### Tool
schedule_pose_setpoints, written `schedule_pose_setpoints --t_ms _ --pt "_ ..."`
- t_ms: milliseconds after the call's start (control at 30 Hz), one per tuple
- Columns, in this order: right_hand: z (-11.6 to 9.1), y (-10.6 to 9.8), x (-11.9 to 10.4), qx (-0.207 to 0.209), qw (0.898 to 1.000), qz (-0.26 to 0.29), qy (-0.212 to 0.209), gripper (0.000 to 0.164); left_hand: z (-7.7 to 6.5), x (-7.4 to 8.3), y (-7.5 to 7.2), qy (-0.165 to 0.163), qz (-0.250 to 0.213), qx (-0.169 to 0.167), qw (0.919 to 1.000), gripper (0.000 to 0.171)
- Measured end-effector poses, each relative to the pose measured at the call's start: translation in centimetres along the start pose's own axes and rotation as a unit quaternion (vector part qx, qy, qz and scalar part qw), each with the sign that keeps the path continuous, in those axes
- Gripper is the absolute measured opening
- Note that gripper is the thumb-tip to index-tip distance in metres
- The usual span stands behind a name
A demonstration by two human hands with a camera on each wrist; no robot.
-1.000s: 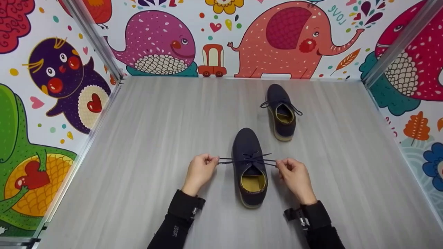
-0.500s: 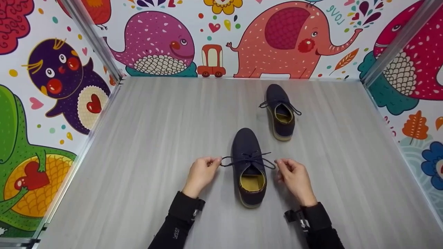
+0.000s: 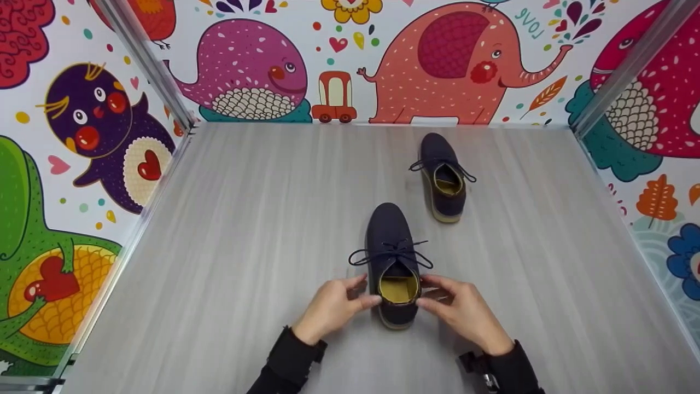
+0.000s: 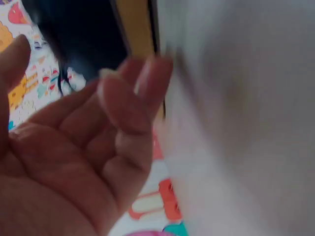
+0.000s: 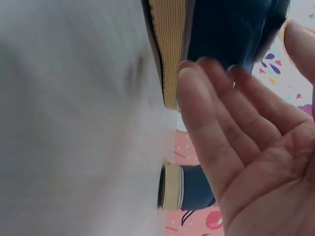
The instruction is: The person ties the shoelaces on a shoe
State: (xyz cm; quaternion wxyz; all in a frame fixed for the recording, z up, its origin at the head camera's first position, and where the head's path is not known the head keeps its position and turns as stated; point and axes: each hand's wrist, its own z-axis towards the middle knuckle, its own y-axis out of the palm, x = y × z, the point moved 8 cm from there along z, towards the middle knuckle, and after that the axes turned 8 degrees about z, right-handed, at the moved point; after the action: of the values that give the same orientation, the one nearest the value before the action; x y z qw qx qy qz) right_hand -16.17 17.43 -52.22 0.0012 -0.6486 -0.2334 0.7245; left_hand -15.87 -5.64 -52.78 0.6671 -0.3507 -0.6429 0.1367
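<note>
A dark navy lace-up shoe (image 3: 389, 230) with a yellow lining stands on the floor, toe pointing away from me. Its lace (image 3: 361, 256) is tied in a bow with a loop out to each side. My left hand (image 3: 334, 306) is at the left of the heel, thumb and fingers spread. To the right of the heel is my right hand (image 3: 465, 307), its fingers (image 5: 216, 98) fairly straight beside the pale ridged sole (image 5: 170, 54) in the right wrist view. Whether either hand touches the shoe I cannot tell for sure.
A matching shoe (image 3: 447, 180) with a tied lace stands farther off to the right, toe also away. The grey wood-look floor (image 3: 262, 208) is bounded by walls with cartoon animals (image 3: 443, 65) and metal edge strips (image 3: 150, 60).
Both hands were pinching and pulling the bow's loops out sideways. They have let go and moved back towards me and inward to the heel. The loops now lie loose and rounded.
</note>
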Motion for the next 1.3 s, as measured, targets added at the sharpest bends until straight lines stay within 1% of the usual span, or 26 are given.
schedule_pose_setpoints --t_ms 33,100,200,300,467,567,667,833,967,1067,1200,1300 --pt "-0.2 0.4 -0.1 -0.008 1.000 0.001 -0.004 0.059 -0.1 0.2 0.4 0.003 -0.006 -0.004 1.0000 0.076" --pt "-0.5 1.0 -0.4 -0.014 1.000 -0.006 -0.007 0.071 -0.2 0.5 0.9 0.008 -0.006 0.001 0.9999 0.082" --pt "-0.9 1.5 -0.6 -0.008 1.000 -0.028 -0.010 0.078 -0.2 0.9 1.2 0.014 -0.008 0.018 0.9997 0.086" --pt "-1.0 1.8 -0.8 0.001 0.999 -0.040 -0.009 0.079 -0.2 1.2 1.3 0.018 -0.004 0.031 0.9994 0.088" --pt "-0.5 1.9 -1.0 0.003 0.999 -0.037 -0.007 0.078 0.0 1.5 1.2 0.018 -0.006 0.034 0.9992 0.087" --pt "0.2 1.8 -1.0 0.002 0.999 -0.039 -0.004 0.077 0.6 1.6 1.0 0.016 -0.001 0.037 0.9992 0.085" --pt "1.3 1.7 -1.2 0.007 0.998 -0.058 -0.009 0.076 1.4 1.6 0.7 0.016 0.015 0.046 0.9987 0.083" --pt "3.6 1.5 -1.6 0.022 0.994 -0.107 -0.026 0.073 3.3 1.5 -0.1 0.012 0.036 0.059 0.9975 0.079" --pt "6.3 1.2 -1.6 0.027 0.991 -0.131 -0.016 0.071 5.5 1.2 -1.0 0.000 0.041 0.054 0.9977 0.075" --pt "8.6 1.0 -1.3 0.026 0.990 -0.137 0.001 0.071 7.6 0.7 -1.7 -0.014 0.040 0.044 0.9981 0.073" --pt "11.6 0.7 -0.8 0.020 0.991 -0.130 0.024 0.072 10.4 0.1 -2.7 -0.027 0.041 0.035 0.9982 0.072" --pt "13.7 0.4 -0.5 0.021 0.992 -0.121 0.033 0.070 12.2 -0.2 -3.6 -0.031 0.040 0.034 0.9982 0.070"
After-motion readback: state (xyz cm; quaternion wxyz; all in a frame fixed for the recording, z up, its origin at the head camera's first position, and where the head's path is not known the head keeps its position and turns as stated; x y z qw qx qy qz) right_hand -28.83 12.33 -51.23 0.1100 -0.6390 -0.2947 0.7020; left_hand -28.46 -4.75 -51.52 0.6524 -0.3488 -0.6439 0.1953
